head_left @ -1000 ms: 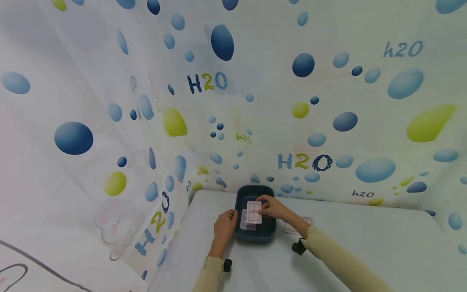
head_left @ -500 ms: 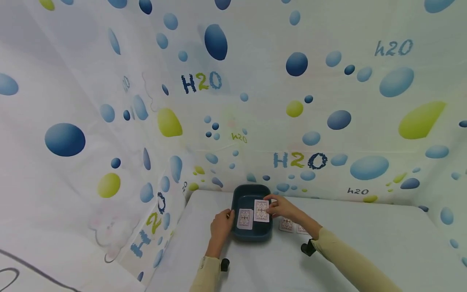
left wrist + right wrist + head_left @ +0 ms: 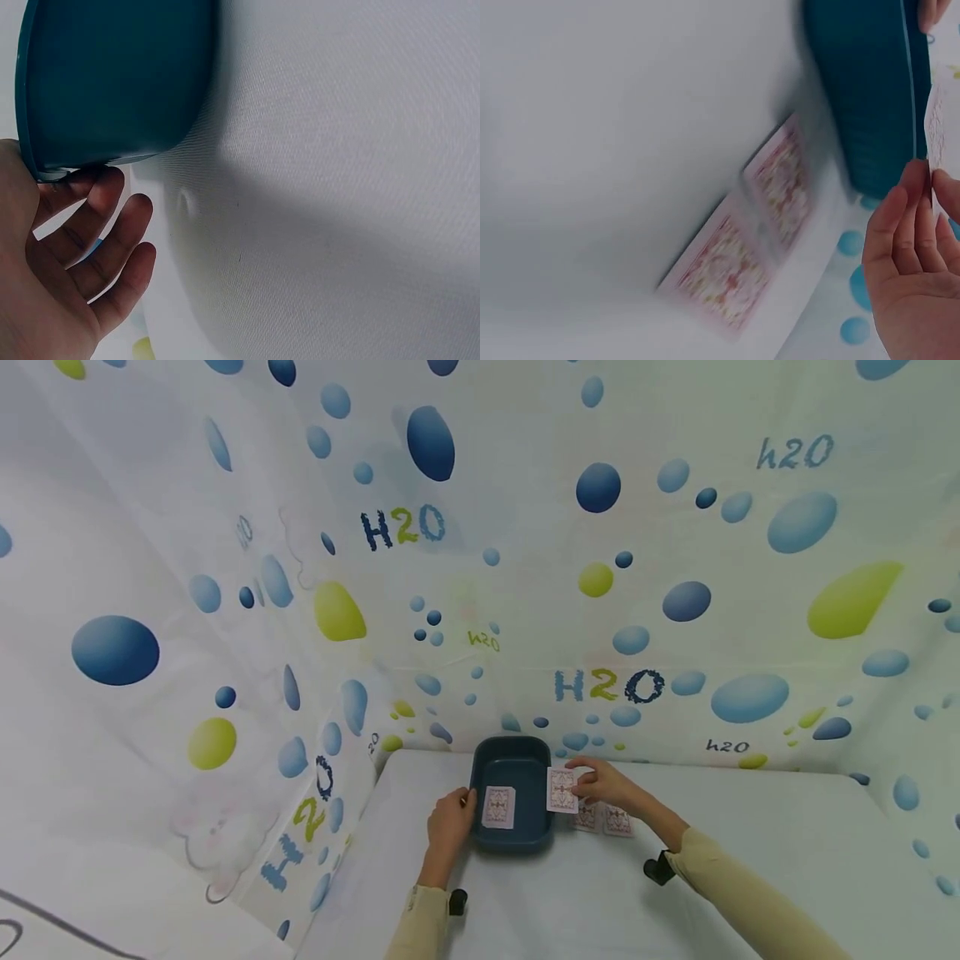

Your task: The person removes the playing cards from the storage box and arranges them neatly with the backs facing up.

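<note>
A dark teal tray [image 3: 513, 841] sits on the white table, with one playing card [image 3: 498, 807] lying face down inside its left part. My left hand [image 3: 449, 818] grips the tray's left rim; in the left wrist view its index finger [image 3: 67, 196] lies under the rim and the other fingers curl loosely. Between thumb and fingers, my right hand [image 3: 603, 783] pinches another playing card [image 3: 561, 790] by its right edge, above the tray's right rim. Its patterned back faces up. That held card is nearly edge-on in the right wrist view.
Right of the tray, two face-down cards lie side by side on the white table [image 3: 720, 843]: a nearer card [image 3: 724, 274] and another card [image 3: 781, 184], as the right wrist view shows them. A white wall sheet [image 3: 525, 627] with printed drops rises behind the table.
My right hand has carried its card rightward, from over the card in the tray to the right rim. The left hand stays at the left rim. The head view has shifted slightly.
</note>
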{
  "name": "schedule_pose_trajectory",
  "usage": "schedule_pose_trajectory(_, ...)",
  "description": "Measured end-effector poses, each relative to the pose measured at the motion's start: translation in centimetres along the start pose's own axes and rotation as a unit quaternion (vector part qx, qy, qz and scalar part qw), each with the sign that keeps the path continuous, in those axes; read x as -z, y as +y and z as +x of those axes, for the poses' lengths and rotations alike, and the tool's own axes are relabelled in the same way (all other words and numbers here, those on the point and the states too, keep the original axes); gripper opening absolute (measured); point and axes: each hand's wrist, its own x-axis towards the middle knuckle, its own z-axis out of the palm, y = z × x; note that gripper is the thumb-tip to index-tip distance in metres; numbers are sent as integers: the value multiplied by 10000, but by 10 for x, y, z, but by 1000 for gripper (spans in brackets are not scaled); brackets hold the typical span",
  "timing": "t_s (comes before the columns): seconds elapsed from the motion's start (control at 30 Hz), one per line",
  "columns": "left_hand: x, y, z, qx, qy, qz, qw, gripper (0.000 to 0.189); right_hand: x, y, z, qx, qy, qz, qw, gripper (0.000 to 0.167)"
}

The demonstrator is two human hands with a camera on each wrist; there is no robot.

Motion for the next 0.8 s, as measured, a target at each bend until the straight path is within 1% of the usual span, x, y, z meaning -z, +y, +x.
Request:
schedule_pose_trajectory(0.27, -1, 1, 1, 101, -46, 38, 9999, 30, 18, 13, -14, -193, 178, -232, 9994, 50)
schedule_pose_trajectory(0.37, 1, 2, 1, 44, -41, 33, 10000, 29, 24, 20, -20, -224, 254, -332, 9989, 49)
schedule_pose_trajectory(0.43, 1, 2, 1, 68, -46, 50, 10000, 29, 28, 25, -24, -268, 289, -288, 9988, 49)
schedule_pose_trajectory(0.6, 2, 0, -2, 231, -103, 107, 9996, 29, 37, 38, -37, -333, 215, -151, 9991, 48)
schedule_pose_trajectory(0.73, 1, 0, -1, 122, -128, 133, 9998, 30, 48, 50, -47, -353, 282, -344, 9984, 45)
schedule_pose_trajectory(0.8, 0, 0, -1, 77, -126, 115, 9998, 30, 53, 55, -52, -519, 382, -387, 9972, 44)
